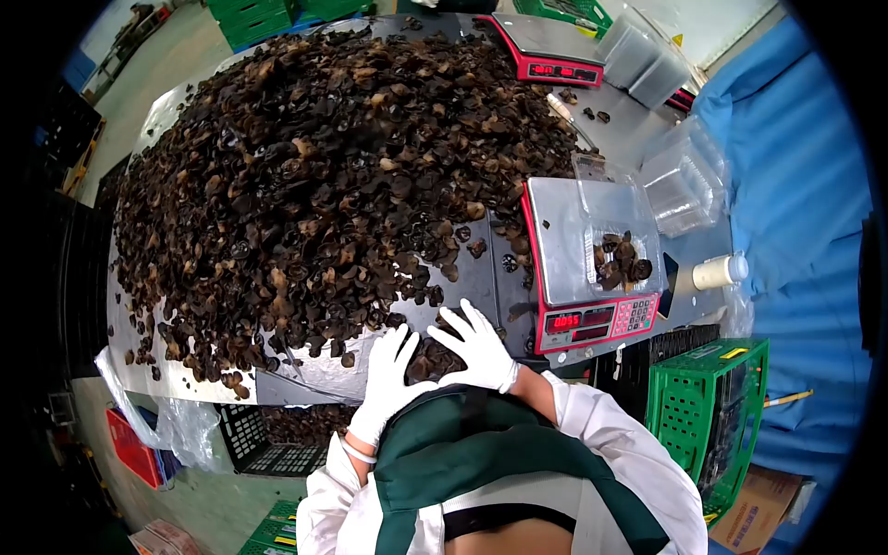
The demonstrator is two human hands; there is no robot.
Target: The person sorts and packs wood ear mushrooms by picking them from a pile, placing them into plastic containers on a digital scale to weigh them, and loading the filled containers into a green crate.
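Note:
My left hand [386, 384], in a white glove, rests at the table's front edge with fingers stretched out. Opposite it, my right hand [479, 353], also gloved in white, has its fingers spread. Between the two palms lies a small heap of wood ear mushrooms [428, 359], partly hidden by the hands. Just beyond the fingertips spreads a large pile of dark brown wood ear mushrooms [314, 176]. Right of my right hand stands a red scale [560, 250] with a lit display. On its plate an open clear plastic box [601, 236] contains a few mushrooms [620, 262].
A second red scale [555, 42] stands at the back. Stacked clear boxes [684, 176] and a white-lidded bottle [720, 272] are at the right. Below are a green crate [689, 398] and a black crate [245, 449]. A blue sheet [795, 213] hangs along the right.

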